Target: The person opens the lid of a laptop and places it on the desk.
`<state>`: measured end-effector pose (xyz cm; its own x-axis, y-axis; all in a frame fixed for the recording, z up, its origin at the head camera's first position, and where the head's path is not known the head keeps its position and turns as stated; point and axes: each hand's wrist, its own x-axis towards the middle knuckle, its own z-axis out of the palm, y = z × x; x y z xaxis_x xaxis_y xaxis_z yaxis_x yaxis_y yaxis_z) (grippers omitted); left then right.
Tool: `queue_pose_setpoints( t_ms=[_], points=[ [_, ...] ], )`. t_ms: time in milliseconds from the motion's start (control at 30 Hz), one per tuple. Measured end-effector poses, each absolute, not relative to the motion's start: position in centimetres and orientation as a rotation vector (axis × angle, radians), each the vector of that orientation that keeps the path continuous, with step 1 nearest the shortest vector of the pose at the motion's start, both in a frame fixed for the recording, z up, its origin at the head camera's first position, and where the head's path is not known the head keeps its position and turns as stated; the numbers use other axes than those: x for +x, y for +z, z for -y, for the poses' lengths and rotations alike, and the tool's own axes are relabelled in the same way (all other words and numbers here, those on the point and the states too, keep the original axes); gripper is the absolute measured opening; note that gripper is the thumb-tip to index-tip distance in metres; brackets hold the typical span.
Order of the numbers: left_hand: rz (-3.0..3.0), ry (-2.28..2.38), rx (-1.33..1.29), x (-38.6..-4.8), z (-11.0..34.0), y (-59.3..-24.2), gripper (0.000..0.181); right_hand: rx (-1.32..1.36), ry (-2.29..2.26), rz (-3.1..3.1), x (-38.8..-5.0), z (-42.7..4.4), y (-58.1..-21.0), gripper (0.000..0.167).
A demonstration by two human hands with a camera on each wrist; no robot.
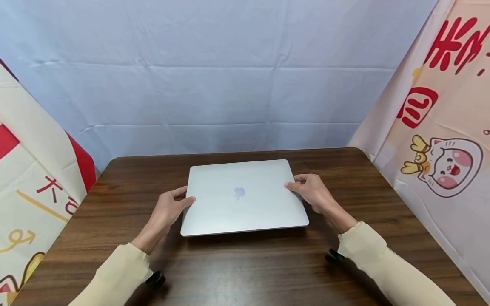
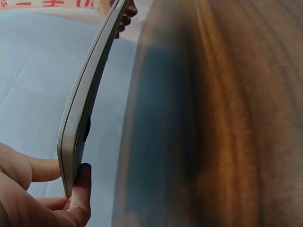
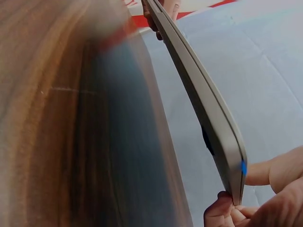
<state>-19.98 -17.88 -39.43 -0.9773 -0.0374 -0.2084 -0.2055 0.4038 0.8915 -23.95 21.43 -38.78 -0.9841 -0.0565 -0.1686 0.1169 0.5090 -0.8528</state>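
Note:
A closed silver laptop [image 1: 245,212], its lid with a pale apple logo facing up, is held just above the brown table. At its left edge the left hand [image 1: 168,208] grips it, thumb on the lid and fingers beneath. The right hand [image 1: 314,191] holds the right edge the same way. From the left wrist view, the laptop [image 2: 78,118] shows edge-on, raised off the surface, between the thumb and fingers of the left hand [image 2: 42,194]. In the right wrist view the right hand [image 3: 270,198] pinches a corner of the laptop [image 3: 213,109].
The dark wooden table [image 1: 245,272] has its far edge against a pale blue cloth backdrop [image 1: 214,85]. Printed cloths hang at the left [image 1: 34,170] and right [image 1: 432,127]. Black objects show beneath both cuffs.

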Motion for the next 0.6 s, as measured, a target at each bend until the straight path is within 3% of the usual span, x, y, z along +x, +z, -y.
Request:
queue_pose_setpoints(
  t_ms=[600],
  points=[
    [-2.537, 1.564, -0.219, -16.5, 18.3, -39.9, 0.062, -0.004, -1.412, -2.582, -20.9, -21.8, -39.2, 0.061]
  ],
)
